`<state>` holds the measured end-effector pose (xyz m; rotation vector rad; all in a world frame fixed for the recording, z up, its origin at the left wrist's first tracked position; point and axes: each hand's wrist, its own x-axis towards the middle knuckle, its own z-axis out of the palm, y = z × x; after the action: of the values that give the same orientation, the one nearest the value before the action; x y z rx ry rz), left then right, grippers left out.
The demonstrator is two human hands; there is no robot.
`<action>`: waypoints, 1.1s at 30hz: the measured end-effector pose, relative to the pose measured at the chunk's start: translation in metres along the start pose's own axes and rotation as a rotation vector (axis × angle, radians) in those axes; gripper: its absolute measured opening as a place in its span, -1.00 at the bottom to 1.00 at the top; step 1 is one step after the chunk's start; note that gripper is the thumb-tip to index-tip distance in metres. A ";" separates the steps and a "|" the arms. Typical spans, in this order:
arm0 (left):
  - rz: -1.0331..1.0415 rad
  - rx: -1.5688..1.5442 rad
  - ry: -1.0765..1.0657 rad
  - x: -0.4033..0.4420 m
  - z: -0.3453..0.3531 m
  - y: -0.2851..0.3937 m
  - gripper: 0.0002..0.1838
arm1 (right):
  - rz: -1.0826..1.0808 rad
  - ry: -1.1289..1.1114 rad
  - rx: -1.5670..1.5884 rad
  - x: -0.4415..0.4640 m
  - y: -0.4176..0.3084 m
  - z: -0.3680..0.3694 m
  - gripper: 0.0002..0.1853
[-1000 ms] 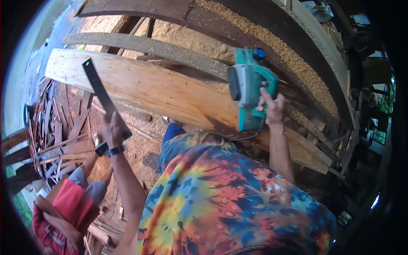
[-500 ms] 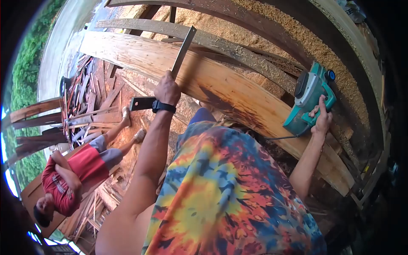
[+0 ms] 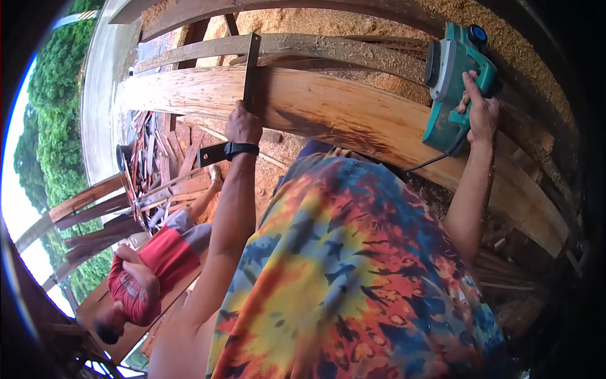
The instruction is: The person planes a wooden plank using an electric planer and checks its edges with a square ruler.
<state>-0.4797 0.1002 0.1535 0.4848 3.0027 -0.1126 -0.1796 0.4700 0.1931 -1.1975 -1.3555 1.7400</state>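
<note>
A long, light wooden plank (image 3: 353, 104) with a dark, streaked patch runs across in front of me. My left hand (image 3: 243, 126), with a black watch on the wrist, is closed around a metal carpenter's square (image 3: 250, 69). One arm of the square extends across the plank; its other, dark end shows beside my wrist. At the plank's right part, a teal electric planer (image 3: 451, 95) stands on or just over the wood. The fingers of my right hand (image 3: 480, 117) are wrapped round its handle, and a cord trails from its back.
Narrower beams (image 3: 284, 44) lie beyond the plank, with sawdust and shavings (image 3: 379, 82) around them. Scrap wood (image 3: 158, 148) is piled at the left. A person in a red shirt (image 3: 154, 271) stands there with folded arms.
The view has tilted and shifted. The square now points straighter across the plank, and the planer appears higher in view. Both hands keep their hold.
</note>
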 end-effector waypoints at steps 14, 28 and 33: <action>0.011 0.036 -0.034 0.004 -0.006 0.004 -0.73 | -0.056 0.003 -0.110 0.000 0.004 -0.003 -0.56; -0.028 0.079 -0.050 0.087 -0.014 -0.081 -0.65 | 0.020 0.084 -0.134 -0.003 -0.004 0.004 -0.55; -0.063 0.104 -0.066 0.134 -0.031 -0.126 -0.65 | 0.043 0.124 -0.167 -0.001 -0.003 0.004 -0.59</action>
<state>-0.6489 0.0256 0.1766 0.3885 2.9588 -0.2850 -0.1831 0.4683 0.1967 -1.4115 -1.4324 1.5783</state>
